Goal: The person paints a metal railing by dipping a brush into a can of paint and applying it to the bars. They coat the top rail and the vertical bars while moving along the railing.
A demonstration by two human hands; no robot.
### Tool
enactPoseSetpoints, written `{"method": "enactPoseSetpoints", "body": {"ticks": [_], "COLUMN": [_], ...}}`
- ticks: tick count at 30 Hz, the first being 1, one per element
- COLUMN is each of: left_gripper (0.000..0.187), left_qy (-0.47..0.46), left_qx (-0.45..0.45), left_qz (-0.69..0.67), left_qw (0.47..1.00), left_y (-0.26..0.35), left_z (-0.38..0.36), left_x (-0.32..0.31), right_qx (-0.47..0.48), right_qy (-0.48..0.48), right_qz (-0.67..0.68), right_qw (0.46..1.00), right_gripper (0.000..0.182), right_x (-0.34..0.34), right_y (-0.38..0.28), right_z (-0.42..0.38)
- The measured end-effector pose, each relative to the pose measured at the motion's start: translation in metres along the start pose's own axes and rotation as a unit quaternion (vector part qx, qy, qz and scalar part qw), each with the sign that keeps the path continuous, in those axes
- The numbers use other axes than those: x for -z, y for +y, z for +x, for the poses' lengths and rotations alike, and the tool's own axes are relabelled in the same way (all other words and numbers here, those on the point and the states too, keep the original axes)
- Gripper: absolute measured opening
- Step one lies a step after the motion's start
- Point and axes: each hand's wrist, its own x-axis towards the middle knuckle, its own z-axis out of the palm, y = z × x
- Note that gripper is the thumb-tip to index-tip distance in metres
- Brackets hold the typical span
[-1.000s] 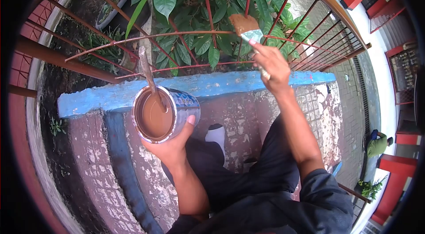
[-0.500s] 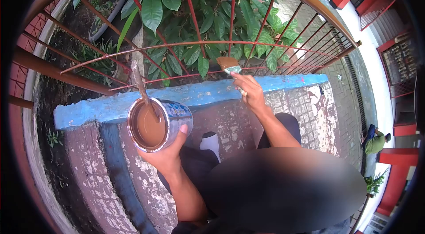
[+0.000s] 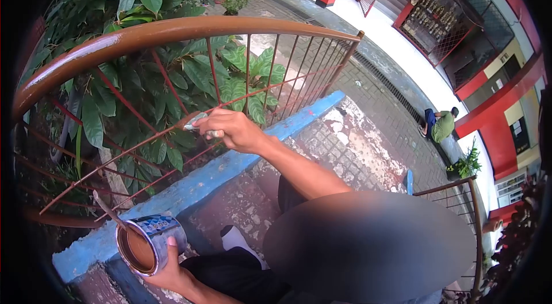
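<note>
My left hand (image 3: pixel 173 274) grips a paint can (image 3: pixel 167 234) with a blue-and-white label, tilted so its opening shows brown paint (image 3: pixel 137 249). A flat stirring stick (image 3: pixel 109 211) leans out of the can past its rim. My right hand (image 3: pixel 233 131) is closed around a paintbrush (image 3: pixel 196 121) whose pale, paint-smeared part shows beyond the fingers. The brush is at a thin horizontal bar (image 3: pixel 135 153) of the metal railing; the bristles are mostly hard to make out there. Above, the railing's thick brown handrail (image 3: pixel 230 26) curves across.
A blue-painted ledge (image 3: pixel 195 182) runs below the railing, beside worn tiled steps (image 3: pixel 368 143). Leafy plants (image 3: pixel 190 74) grow behind the bars. A person in a green shirt (image 3: pixel 443 127) sits at the right near a potted plant (image 3: pixel 468 163). A second railing (image 3: pixel 476 212) stands at right.
The view has swung to the right. My right hand has brought the brush from above the blue ledge to the railing's thin bar. My left hand still holds the can.
</note>
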Motion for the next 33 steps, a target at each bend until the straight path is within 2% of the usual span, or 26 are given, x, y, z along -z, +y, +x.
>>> {"method": "enactPoseSetpoints", "body": {"ticks": [2,3,5,9,14,16,19,23,33], "left_gripper": [0.088,0.087,0.086,0.086,0.086,0.087,0.088,0.088,0.089], "left_qy": [0.002,-0.007,-0.02,-0.01,-0.028,-0.028,-0.028,-0.02,-0.025], "left_qx": [0.001,-0.013,-0.032,-0.009,-0.01,-0.011,-0.014,-0.01,0.004], "left_qz": [-0.005,0.017,0.031,0.026,0.022,0.029,0.038,0.044,0.045], "left_qw": [1.0,1.0,0.999,1.0,0.999,0.999,0.999,0.999,0.999], "left_y": [-0.003,-0.001,0.003,0.003,0.004,-0.002,-0.001,0.005,0.001], "left_z": [0.001,0.002,0.003,0.001,0.0,0.001,0.002,0.002,0.003], "left_x": [-0.001,0.0,-0.002,-0.002,-0.001,0.003,0.004,0.001,0.004], "right_qx": [0.024,0.023,0.034,0.055,0.017,0.002,-0.016,-0.046,-0.057], "right_qy": [0.064,0.064,0.104,0.108,0.115,0.115,0.134,0.139,0.15], "right_qz": [-0.01,-0.011,-0.025,-0.065,-0.062,-0.068,-0.056,-0.032,-0.013], "right_qw": [0.998,0.998,0.994,0.99,0.991,0.991,0.989,0.989,0.987], "right_gripper": [0.022,0.022,0.035,0.044,0.046,0.033,0.032,0.041,0.043], "right_x": [-0.004,-0.009,-0.02,-0.057,-0.075,-0.078,-0.081,-0.084,-0.088], "right_y": [-0.003,-0.005,-0.012,-0.008,-0.004,-0.002,-0.003,-0.01,-0.013], "right_z": [-0.003,-0.006,-0.013,-0.035,-0.041,-0.04,-0.037,-0.041,-0.061]}}
